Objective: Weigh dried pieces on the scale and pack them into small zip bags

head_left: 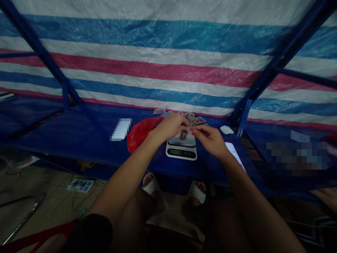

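Both hands meet above a small kitchen scale [181,152] with a white body and a dark display strip. Between them hangs a small clear plastic bag [183,135] with something brown in it, low over the weighing plate; whether it touches the plate I cannot tell. My left hand [175,123] is closed at the bag's upper left, fingertips partly hidden. My right hand [209,137] pinches its top edge from the right. Just behind lie several clear bags of brown pieces [195,120]. A red plastic bag [142,133] lies crumpled beside my left forearm.
The blue table [86,140] carries a pale blurred-out item [121,129] at left. A white earphone case [226,129] and a white phone-like object [234,154] lie at right. Blue metal posts [244,117] flank the space before a striped tarp [158,66]. A power strip [80,185] is on the floor.
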### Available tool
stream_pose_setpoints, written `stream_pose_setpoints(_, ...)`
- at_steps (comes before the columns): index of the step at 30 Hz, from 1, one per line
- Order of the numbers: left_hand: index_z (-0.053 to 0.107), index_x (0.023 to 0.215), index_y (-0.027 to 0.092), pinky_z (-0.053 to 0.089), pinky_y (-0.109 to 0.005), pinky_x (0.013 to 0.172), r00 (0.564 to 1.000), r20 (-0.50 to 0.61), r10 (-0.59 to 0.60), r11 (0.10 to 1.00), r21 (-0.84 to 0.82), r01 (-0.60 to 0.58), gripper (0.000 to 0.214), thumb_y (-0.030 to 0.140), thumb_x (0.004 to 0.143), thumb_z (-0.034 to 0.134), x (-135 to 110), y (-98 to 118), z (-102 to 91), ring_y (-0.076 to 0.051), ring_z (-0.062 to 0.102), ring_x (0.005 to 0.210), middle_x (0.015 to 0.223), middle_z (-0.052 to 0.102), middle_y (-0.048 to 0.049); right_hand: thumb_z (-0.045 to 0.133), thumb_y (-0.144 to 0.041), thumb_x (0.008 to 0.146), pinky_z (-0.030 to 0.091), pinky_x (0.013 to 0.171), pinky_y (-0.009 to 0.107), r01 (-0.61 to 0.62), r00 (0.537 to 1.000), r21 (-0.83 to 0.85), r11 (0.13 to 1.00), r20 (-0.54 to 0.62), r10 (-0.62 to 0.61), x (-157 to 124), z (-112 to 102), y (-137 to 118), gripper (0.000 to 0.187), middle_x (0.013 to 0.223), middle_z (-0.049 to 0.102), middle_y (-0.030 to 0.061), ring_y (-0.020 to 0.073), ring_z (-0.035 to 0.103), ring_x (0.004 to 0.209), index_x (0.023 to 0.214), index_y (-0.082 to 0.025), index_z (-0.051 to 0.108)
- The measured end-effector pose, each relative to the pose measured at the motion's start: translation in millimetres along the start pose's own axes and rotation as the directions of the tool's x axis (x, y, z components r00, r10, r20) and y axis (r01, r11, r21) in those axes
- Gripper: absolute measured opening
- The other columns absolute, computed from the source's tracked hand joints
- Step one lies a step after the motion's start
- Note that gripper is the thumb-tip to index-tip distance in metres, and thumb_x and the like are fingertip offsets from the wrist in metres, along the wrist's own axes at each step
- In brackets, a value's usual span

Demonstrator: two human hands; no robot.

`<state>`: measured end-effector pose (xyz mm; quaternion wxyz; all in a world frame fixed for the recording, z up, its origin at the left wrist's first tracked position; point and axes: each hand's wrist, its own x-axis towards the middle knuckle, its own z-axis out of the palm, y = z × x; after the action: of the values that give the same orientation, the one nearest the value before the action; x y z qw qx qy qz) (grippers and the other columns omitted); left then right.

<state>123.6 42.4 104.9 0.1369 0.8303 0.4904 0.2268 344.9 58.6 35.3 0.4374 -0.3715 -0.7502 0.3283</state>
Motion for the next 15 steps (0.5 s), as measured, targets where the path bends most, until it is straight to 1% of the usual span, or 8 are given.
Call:
stream_pose_setpoints(3,0.091,0.105,0.020,0.054,-0.032,0.088,0.999,0.042,-0.007,0.999,0.041,0.006,0.021,0.010,0.096,0.074,9.9,-1.2,10.0,-0.023,0.079,0.089,0.096,0.087,-0.0076,0.078,-0.052,0.092,0.064,0.081,0.039,-0.006,1.000,0.022,1.000,-0.003,0.006,-0.7,-2.0,3.0,0.031,0.100,0.088,0.0077,0.0262,0.081,0.089,0.102,-0.024,0.086)
stream_pose_setpoints(9,0.089,0.104,0.020,0.053,-0.034,0.086,0.997,0.077,-0.007,0.999,0.041,0.004,0.019,0.011,0.098,0.074,16.0,-9.7,18.1,-0.022,0.077,0.088,0.096,0.086,-0.0076,0.077,-0.051,0.093,0.062,0.080,0.040,0.011,1.000,0.021,1.000,-0.009,-0.011,-0.7,-5.7,5.8,0.030,0.099,0.087,0.0072,0.0256,0.080,0.087,0.101,-0.024,0.086)
stream_pose_setpoints(15,0.089,0.102,0.021,0.053,-0.035,0.087,0.998,0.055,0.039,0.998,0.037,-0.041,0.018,0.016,0.100,0.072,18.5,-16.8,23.9,-0.023,0.077,0.087,0.095,0.086,-0.0079,0.077,-0.054,0.094,0.063,0.083,0.040,0.013,1.000,0.000,1.000,-0.004,-0.013,-0.2,-6.5,3.5,0.032,0.102,0.088,0.0076,0.0264,0.080,0.091,0.102,-0.025,0.087)
